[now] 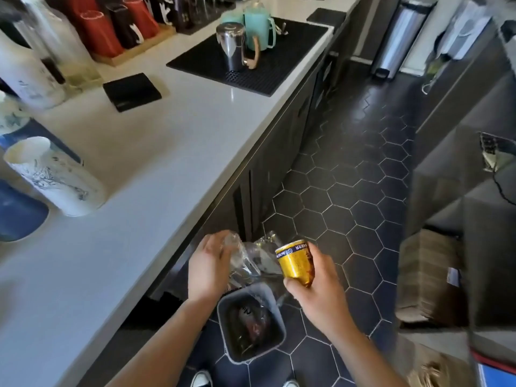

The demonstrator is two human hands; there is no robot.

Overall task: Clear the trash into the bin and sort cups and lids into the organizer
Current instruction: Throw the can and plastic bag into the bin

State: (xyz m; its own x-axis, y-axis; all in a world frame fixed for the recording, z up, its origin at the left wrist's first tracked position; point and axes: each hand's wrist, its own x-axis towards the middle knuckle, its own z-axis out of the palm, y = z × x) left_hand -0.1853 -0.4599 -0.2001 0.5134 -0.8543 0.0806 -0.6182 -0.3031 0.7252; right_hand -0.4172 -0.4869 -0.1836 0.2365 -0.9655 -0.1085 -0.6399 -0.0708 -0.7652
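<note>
The left hand (208,269) curled its fingers round crumpled clear plastic (248,261) and the right hand (315,291) round a yellow can (296,265), both above the grey bin (222,328) on the floor beside the counter (139,191), so each probably wanted centring over its mouth before release.

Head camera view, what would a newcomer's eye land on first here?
The bright yellow can, gripped in the right hand low in the centre, stands out first. Beside it the left hand holds crumpled clear plastic, both over the open grey bin on the dark hexagon-tiled floor. A long white counter runs along the left.
</note>
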